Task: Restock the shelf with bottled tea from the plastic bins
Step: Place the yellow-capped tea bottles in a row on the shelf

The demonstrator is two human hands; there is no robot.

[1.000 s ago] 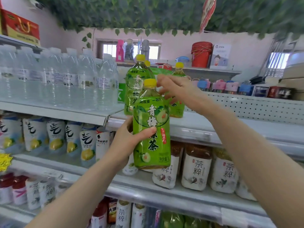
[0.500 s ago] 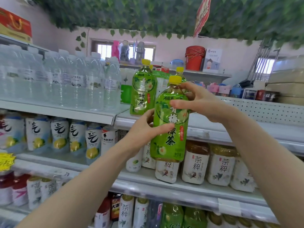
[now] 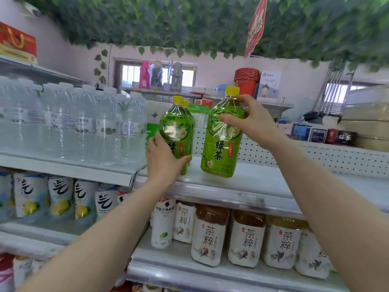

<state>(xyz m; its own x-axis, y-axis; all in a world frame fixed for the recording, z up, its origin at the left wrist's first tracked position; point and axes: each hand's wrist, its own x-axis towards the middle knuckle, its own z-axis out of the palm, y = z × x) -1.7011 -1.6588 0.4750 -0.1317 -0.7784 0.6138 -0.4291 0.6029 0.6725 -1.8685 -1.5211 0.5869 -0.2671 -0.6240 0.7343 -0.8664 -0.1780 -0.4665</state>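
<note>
A tilted green tea bottle [image 3: 221, 142] is gripped at the shoulder by the right hand [image 3: 254, 123]; the shelved bottle [image 3: 177, 131] is clasped by the left hand [image 3: 163, 161], its base hidden, apparently resting on the shelf [image 3: 263, 184].

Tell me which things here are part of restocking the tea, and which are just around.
Job: green tea bottle in right hand; shelved green tea bottle under left hand; top shelf.

Around: water bottles, white-label tea bottles, red buckets.
</note>
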